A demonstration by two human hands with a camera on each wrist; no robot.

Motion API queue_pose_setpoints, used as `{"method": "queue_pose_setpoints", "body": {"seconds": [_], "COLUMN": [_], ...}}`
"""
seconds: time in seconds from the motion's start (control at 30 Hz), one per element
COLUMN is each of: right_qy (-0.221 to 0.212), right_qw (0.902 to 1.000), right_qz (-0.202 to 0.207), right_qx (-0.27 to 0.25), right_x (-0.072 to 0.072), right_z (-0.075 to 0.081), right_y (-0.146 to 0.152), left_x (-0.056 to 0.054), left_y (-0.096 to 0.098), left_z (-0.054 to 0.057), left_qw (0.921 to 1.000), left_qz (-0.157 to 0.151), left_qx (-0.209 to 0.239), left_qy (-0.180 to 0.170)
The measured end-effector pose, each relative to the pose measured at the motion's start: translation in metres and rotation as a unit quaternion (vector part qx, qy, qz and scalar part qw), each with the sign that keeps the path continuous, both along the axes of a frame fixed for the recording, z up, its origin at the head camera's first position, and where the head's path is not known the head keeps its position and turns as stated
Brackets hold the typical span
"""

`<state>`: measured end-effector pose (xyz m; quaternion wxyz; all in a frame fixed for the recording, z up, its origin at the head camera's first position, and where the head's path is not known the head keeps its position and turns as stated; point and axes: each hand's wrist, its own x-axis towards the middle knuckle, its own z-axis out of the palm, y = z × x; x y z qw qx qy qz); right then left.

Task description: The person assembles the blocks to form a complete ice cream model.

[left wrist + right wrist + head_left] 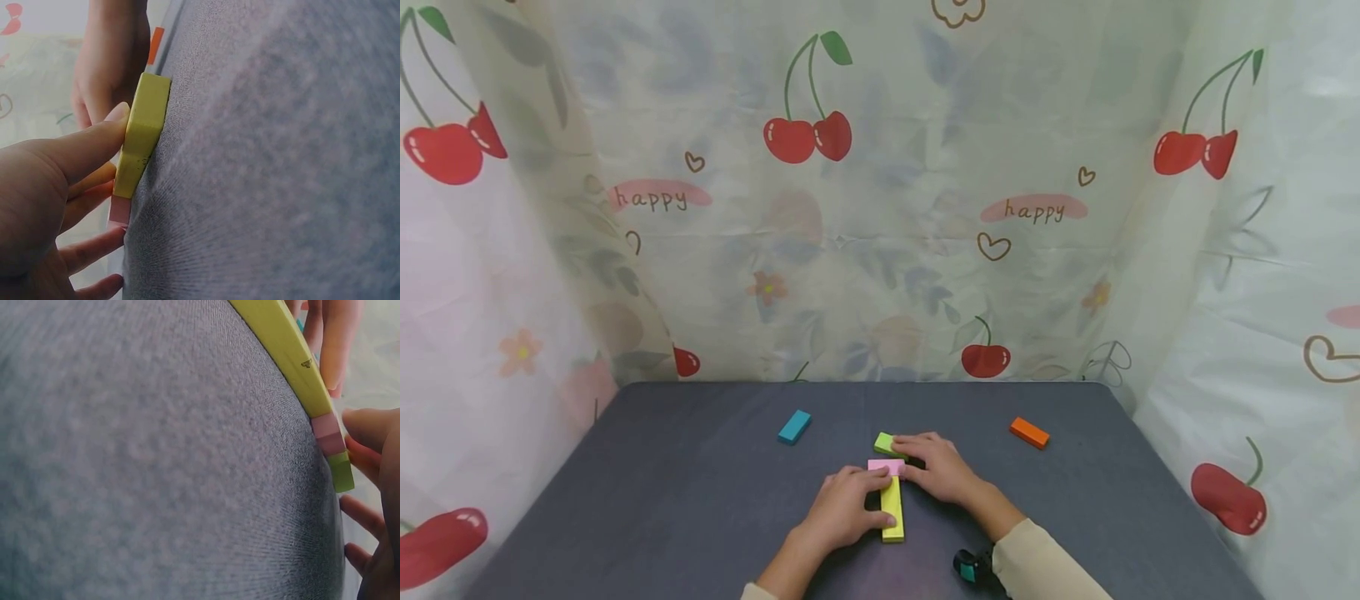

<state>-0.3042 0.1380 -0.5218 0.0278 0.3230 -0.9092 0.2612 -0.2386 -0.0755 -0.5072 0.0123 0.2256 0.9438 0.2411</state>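
Note:
My left hand point(847, 510) lies over a yellow block point(892, 510), its thumb touching the near end and its forefinger at the pink block point(880, 463). The pink block lies crosswise at the yellow one's far end; together they form a T. My right hand point(943, 468) reaches in from the right, its thumb by the pink block's right end and its fingertips on a lime green block point(885, 443). In the right wrist view, the yellow, pink point(329, 434) and green point(340, 472) blocks appear in a row. Fingers partly hide the green and pink blocks.
A blue block point(794, 427) lies at the back left of the dark cloth-covered table point(700, 500), and an orange block point(1029, 432) at the back right. A black device point(972, 567) is at the right wrist. Printed curtains point(880, 208) enclose the table's back and sides.

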Motion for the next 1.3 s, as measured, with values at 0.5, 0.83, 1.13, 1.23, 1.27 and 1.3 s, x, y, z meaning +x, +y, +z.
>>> {"method": "queue_pose_setpoints", "body": {"seconds": [0.5,0.83,1.13,1.23,1.27,1.3], "right_qy": [-0.012,-0.025,-0.017,-0.016,-0.015,-0.014], "right_qw": [0.9996,0.9988,0.9985,0.9987,0.9987,0.9987], "right_qz": [0.023,0.042,0.052,0.049,0.048,0.048], "right_qx": [0.008,0.003,0.0,0.0,0.0,0.001], "right_x": [-0.002,-0.003,-0.004,-0.0042,-0.0042,-0.0043], "right_z": [0.0,0.0024,0.0012,0.0011,0.0011,0.0012], "right_y": [0.0007,0.0019,-0.0013,-0.0018,-0.0018,-0.0018], "left_x": [-0.0011,-0.0019,-0.0014,-0.0015,-0.0015,-0.0013], "left_y": [-0.0003,-0.0002,-0.0007,-0.0008,-0.0007,-0.0007], "left_z": [-0.0011,-0.0021,-0.0013,-0.0018,-0.002,-0.0018], "left_qw": [1.0,1.0,1.0,1.0,1.0,1.0], "left_qz": [-0.002,-0.004,-0.006,-0.005,-0.004,-0.004], "left_qx": [-0.004,-0.003,0.001,0.001,0.001,0.001], "left_qy": [-0.001,0.001,0.006,0.007,0.006,0.006]}}
